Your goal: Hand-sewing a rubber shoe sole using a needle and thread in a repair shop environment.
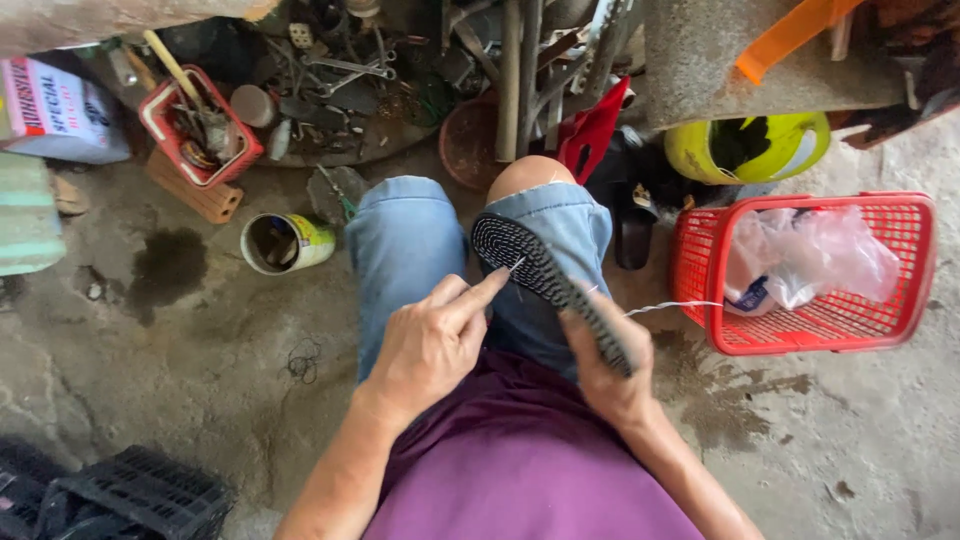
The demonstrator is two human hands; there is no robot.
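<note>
Right hand (612,375) grips the black ridged rubber shoe sole (548,282) from below, fingers wrapped round its lower half, sole tilted over the jeans-clad knees (560,215). Left hand (428,345) fingers pinch a thin white thread (517,264) at the sole's upper end. Red plastic mesh basket (880,330) sits on the concrete floor (180,350), just right.

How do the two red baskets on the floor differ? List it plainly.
The right red basket is larger and mesh-walled, and holds crumpled clear plastic bags. The small red basket, upper left, has solid-looking walls, sits tilted, and is crammed with tools, a wooden handle sticking out. The right one lies beside the person's knee; the small one sits among scrap metal. Both are red, plastic and rectangular.
</note>
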